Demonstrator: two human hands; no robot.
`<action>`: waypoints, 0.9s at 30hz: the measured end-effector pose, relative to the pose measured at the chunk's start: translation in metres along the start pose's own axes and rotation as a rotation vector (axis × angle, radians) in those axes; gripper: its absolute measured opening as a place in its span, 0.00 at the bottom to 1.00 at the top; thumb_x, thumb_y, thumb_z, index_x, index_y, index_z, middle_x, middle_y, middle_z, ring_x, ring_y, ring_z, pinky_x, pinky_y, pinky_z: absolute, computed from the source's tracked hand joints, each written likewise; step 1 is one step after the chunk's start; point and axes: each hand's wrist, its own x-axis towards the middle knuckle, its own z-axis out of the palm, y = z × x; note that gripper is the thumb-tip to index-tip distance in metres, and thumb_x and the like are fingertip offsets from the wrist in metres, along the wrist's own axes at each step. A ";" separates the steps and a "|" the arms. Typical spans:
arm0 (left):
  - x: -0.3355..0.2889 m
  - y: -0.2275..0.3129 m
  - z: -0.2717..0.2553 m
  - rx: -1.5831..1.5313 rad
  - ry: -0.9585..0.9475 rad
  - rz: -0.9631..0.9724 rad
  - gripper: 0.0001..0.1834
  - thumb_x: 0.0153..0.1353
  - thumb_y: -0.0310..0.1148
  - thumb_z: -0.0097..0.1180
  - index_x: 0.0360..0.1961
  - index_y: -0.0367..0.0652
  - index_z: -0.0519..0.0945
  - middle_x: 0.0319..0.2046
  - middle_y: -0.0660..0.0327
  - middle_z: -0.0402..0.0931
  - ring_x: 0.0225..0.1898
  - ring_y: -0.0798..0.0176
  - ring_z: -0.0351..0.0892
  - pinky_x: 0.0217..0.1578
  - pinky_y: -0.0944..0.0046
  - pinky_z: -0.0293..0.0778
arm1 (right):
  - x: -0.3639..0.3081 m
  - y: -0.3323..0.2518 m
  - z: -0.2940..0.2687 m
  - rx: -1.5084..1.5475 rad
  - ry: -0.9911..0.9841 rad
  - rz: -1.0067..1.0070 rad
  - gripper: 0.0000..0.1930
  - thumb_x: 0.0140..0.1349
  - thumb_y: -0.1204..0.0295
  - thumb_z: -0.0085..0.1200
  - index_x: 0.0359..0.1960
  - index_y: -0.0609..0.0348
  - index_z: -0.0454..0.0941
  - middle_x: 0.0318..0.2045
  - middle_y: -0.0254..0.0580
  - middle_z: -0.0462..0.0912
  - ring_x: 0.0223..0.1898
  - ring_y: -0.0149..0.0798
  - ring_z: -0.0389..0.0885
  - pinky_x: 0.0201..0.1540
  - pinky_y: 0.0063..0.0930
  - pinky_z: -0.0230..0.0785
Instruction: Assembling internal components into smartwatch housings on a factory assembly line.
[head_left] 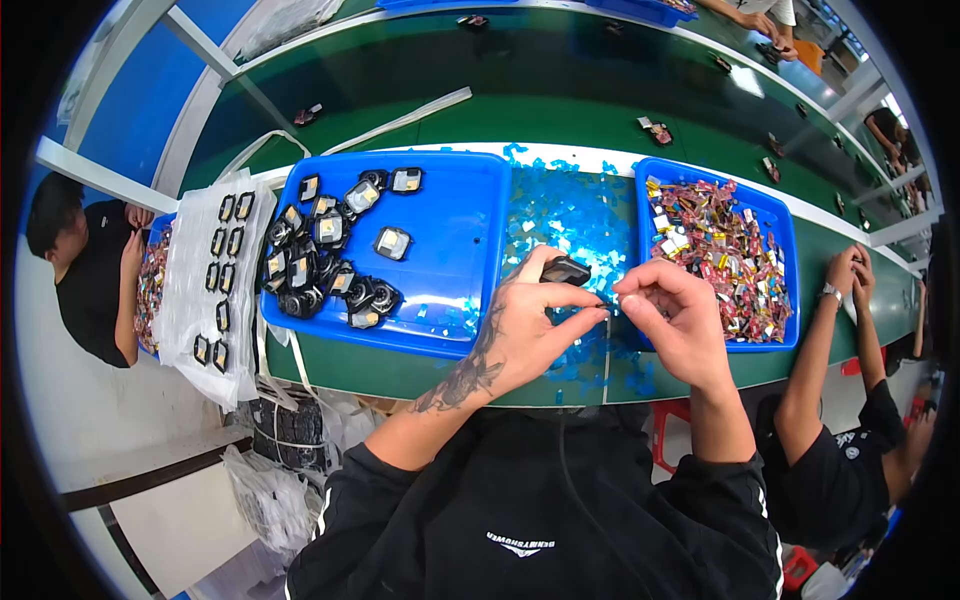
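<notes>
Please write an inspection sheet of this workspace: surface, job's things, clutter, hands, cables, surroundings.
Surface: green bench with a white strip.
Job's things: small black part in the left hand; left tray of black parts; right tray of mixed small pieces.
Clutter: blue film scraps between the trays.
Hands: right hand pinches at the part's edge.
Cables: nothing seen.
Surroundings: bagged parts at left; other people at both sides.
</notes>
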 end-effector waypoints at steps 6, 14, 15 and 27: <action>-0.003 -0.001 -0.002 0.003 -0.044 -0.049 0.09 0.47 0.27 0.71 0.32 0.41 0.87 0.39 0.55 0.74 0.42 0.59 0.77 0.42 0.63 0.73 | 0.003 -0.002 -0.002 -0.192 -0.135 -0.068 0.04 0.61 0.77 0.57 0.33 0.65 0.77 0.26 0.34 0.76 0.26 0.25 0.70 0.31 0.22 0.65; -0.006 -0.001 -0.004 0.071 -0.033 0.101 0.10 0.45 0.25 0.72 0.31 0.41 0.87 0.38 0.56 0.74 0.39 0.59 0.78 0.40 0.63 0.75 | 0.007 0.014 0.010 -0.188 -0.203 0.009 0.05 0.67 0.75 0.48 0.34 0.64 0.72 0.24 0.41 0.75 0.25 0.34 0.73 0.29 0.29 0.66; -0.007 0.000 -0.004 0.056 -0.041 0.093 0.10 0.45 0.25 0.72 0.31 0.41 0.87 0.38 0.56 0.74 0.39 0.60 0.78 0.40 0.64 0.75 | 0.009 0.016 0.013 -0.304 -0.091 -0.015 0.04 0.66 0.76 0.49 0.33 0.63 0.71 0.25 0.42 0.76 0.26 0.39 0.75 0.29 0.32 0.66; -0.008 -0.003 -0.007 0.072 -0.083 -0.113 0.10 0.55 0.24 0.64 0.40 0.41 0.82 0.43 0.60 0.71 0.34 0.70 0.73 0.32 0.71 0.70 | -0.003 0.024 0.030 -0.012 0.071 -0.130 0.09 0.58 0.83 0.57 0.41 0.64 0.78 0.36 0.40 0.81 0.35 0.30 0.79 0.38 0.22 0.72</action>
